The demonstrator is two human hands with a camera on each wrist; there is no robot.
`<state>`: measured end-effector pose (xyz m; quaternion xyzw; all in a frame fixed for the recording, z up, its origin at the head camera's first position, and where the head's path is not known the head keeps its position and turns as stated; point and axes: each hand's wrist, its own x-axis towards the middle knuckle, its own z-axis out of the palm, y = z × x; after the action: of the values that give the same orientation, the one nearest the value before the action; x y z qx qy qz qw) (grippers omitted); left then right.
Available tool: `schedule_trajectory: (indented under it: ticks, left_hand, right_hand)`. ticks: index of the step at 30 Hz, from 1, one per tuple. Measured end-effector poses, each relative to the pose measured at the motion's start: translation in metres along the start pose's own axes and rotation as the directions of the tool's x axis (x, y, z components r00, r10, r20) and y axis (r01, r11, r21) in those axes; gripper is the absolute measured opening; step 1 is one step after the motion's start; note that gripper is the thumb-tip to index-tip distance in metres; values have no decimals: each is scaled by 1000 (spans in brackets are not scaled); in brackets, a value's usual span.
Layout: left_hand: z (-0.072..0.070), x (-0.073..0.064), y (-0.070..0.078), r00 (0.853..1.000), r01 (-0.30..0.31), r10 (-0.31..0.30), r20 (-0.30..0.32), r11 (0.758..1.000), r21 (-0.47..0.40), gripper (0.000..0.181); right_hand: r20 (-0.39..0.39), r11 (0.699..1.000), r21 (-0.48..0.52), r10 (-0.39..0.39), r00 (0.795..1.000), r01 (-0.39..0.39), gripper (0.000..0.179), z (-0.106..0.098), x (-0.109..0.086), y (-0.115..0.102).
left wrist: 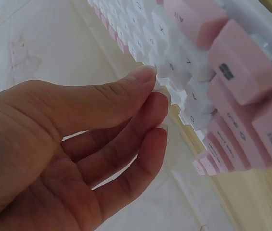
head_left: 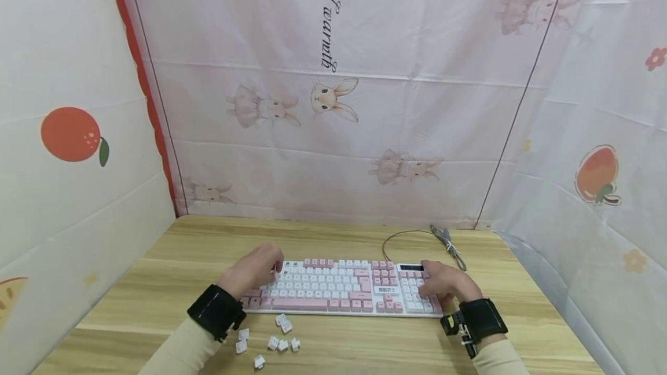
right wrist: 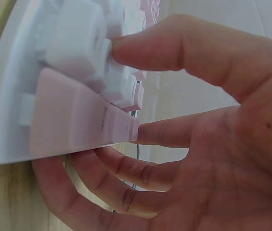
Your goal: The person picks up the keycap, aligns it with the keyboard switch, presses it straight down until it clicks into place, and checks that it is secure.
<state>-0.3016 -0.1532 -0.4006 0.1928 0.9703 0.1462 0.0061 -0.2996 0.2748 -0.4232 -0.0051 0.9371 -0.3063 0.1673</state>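
A pink and white keyboard [head_left: 307,304] lies across the table. At its upper left end, my left hand [head_left: 255,271] is bent over the keys. Thumb and fingertips of that hand [left wrist: 102,120] come together at a small white keycap, mostly hidden behind them, beside the letter keys. My right hand [head_left: 448,281] grips the keyboard's right end. In the right wrist view its thumb rests on the white number pad keys [right wrist: 75,41], while the fingers curl against the side edge by the long pink key [right wrist: 63,115].
Several loose white keycaps [head_left: 273,342] lie scattered on the wooden table [head_left: 365,343] in front of the keyboard's left half. A tied grey cable [head_left: 447,242] lies behind its right end. Printed fabric [head_left: 333,190] hangs at the back and both sides.
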Motion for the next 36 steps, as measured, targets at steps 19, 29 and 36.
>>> schedule_trajectory:
  ticks: [19,29,36]
  left_hand:
    - [5,1,-3,998,-40,40,-43,999,11,17]
    - [10,1,-2,997,-54,54,-57,999,1,18]
    - [9,1,-2,998,-37,37,-53,999,1,18]
  right_hand:
    - [-3,1000,-20,-9,1000,9,93,-1,3,-2]
    - [4,1000,-20,-8,1000,9,93,-3,1,1]
    - [6,1000,-6,-1,1000,1,94,1,1,0]
